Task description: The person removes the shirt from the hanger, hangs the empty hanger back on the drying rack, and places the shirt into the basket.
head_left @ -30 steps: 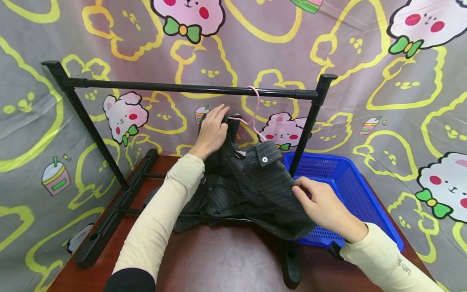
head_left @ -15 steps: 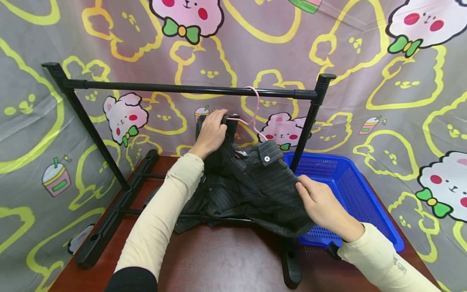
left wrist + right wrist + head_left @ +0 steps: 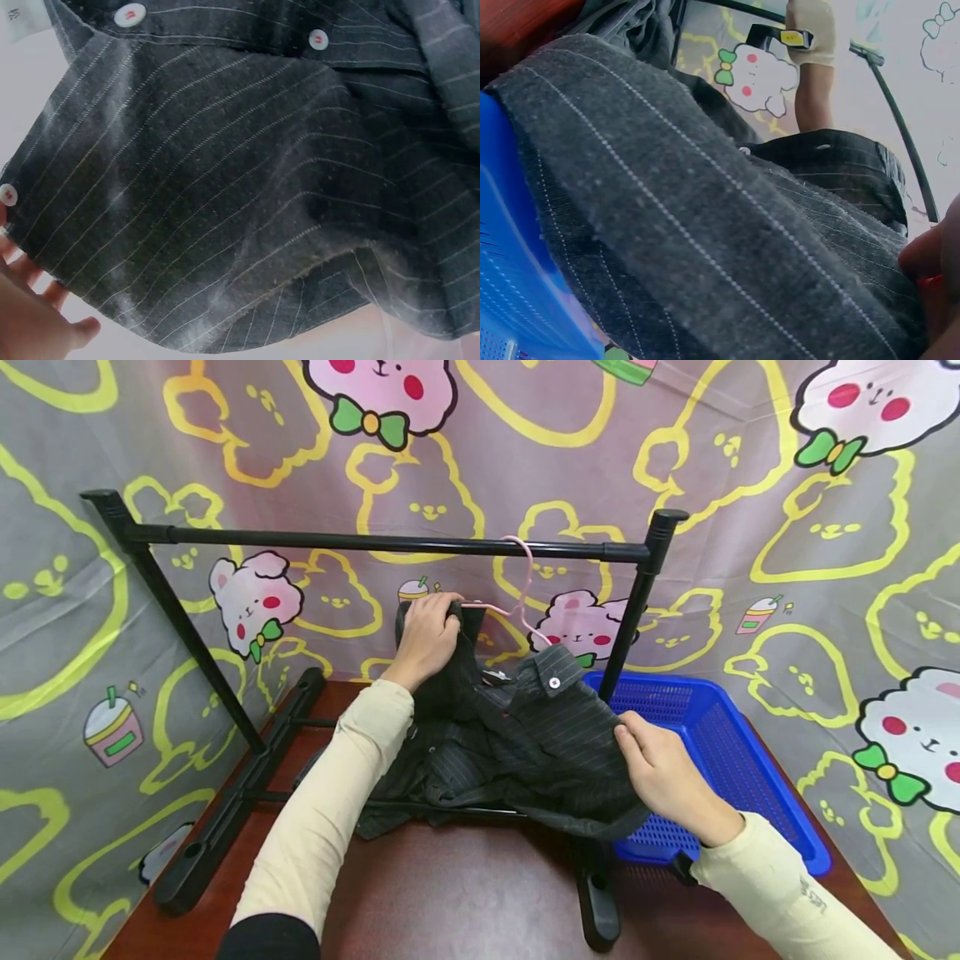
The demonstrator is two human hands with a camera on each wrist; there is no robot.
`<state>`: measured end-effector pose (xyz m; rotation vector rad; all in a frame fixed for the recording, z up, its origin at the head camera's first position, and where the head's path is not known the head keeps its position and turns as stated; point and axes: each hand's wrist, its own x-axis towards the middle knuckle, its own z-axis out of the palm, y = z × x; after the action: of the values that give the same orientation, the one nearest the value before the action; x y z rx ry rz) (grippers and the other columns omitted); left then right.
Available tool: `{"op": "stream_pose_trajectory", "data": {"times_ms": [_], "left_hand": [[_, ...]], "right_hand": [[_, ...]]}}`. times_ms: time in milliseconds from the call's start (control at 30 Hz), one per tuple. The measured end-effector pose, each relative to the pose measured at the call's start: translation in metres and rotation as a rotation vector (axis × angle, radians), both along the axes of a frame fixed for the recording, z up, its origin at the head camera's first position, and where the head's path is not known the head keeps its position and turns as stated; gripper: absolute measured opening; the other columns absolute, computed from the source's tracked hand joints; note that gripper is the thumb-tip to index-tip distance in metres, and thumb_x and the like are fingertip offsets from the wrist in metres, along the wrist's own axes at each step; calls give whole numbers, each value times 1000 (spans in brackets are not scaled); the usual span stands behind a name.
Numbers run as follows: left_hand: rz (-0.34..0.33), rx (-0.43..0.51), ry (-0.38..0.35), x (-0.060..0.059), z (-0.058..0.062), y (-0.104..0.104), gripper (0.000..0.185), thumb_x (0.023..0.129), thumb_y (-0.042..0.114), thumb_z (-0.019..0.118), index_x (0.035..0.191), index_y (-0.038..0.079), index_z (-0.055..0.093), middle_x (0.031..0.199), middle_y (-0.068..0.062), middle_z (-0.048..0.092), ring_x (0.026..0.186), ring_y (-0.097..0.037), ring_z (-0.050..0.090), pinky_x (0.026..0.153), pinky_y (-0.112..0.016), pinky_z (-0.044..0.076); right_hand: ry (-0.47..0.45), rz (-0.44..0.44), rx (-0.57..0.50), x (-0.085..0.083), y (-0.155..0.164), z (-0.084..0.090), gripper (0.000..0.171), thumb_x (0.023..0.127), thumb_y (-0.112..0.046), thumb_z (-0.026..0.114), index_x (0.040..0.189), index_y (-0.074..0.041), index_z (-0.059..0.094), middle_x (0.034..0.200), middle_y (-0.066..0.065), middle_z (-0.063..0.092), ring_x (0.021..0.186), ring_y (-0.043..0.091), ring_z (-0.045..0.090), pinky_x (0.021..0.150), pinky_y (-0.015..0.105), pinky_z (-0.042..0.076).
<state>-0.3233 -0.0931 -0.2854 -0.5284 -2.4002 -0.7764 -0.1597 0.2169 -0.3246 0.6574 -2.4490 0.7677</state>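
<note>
A dark pinstriped shirt with white buttons hangs bunched on a pink hanger, whose hook sits over the black rail. My left hand holds the shirt near the left end of the hanger. In the left wrist view, its fingers are at the cloth's edge beside a button. On the other side, my right hand pinches the shirt's right shoulder between thumb and fingers. The right wrist view shows the taut cloth and part of that thumb. The hanger's right arm goes under the collar.
A blue plastic basket stands behind and right of the shirt. The black rack's foot bars rest on a reddish-brown table. A patterned curtain encloses the back and sides.
My left hand has shifted slightly down and left with the cloth. My right hand has moved a little right and up, and the shirt is drawn wider between them.
</note>
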Motion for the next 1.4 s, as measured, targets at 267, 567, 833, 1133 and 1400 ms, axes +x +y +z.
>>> {"op": "stream_pose_trajectory", "data": {"times_ms": [267, 567, 833, 1133, 1400], "left_hand": [[37, -30, 55, 3, -3, -5, 33, 96, 23, 40, 117, 8, 60, 116, -9, 58, 117, -30, 44, 111, -46, 9], [4, -54, 89, 7, -5, -13, 25, 98, 21, 38, 96, 4, 56, 105, -12, 58, 108, -32, 46, 109, -50, 14], [44, -69, 111, 13, -1, -12, 22, 96, 20, 40, 92, 5, 55, 93, -11, 58, 97, -31, 49, 100, -48, 28], [84, -41, 110, 19, 2, -12, 22, 94, 20, 42, 92, 7, 59, 95, -9, 61, 97, -31, 51, 96, -49, 29], [50, 9, 129, 22, 3, -14, 22, 93, 22, 41, 81, 8, 54, 84, -8, 58, 88, -31, 50, 92, -50, 29]], "right_hand": [[4, -16, -22, -2, 2, -2, 22, 99, -8, 44, 78, -12, 47, 61, -6, 31, 54, 12, 36, 49, 28, 32], [27, -48, -42, -2, 2, -5, 33, 98, -10, 49, 67, -15, 39, 58, -8, 26, 49, 8, 29, 44, 25, 26], [69, -51, -47, -1, 3, -2, 36, 96, -9, 52, 64, -16, 37, 57, -10, 24, 48, 6, 25, 43, 24, 24], [31, -61, -40, -2, 7, 2, 35, 98, -13, 49, 65, -16, 39, 57, -9, 25, 48, 8, 27, 43, 25, 25], [15, -54, -45, -2, 8, 6, 34, 98, -13, 49, 66, -15, 40, 58, -8, 26, 49, 9, 29, 44, 25, 26]]}}
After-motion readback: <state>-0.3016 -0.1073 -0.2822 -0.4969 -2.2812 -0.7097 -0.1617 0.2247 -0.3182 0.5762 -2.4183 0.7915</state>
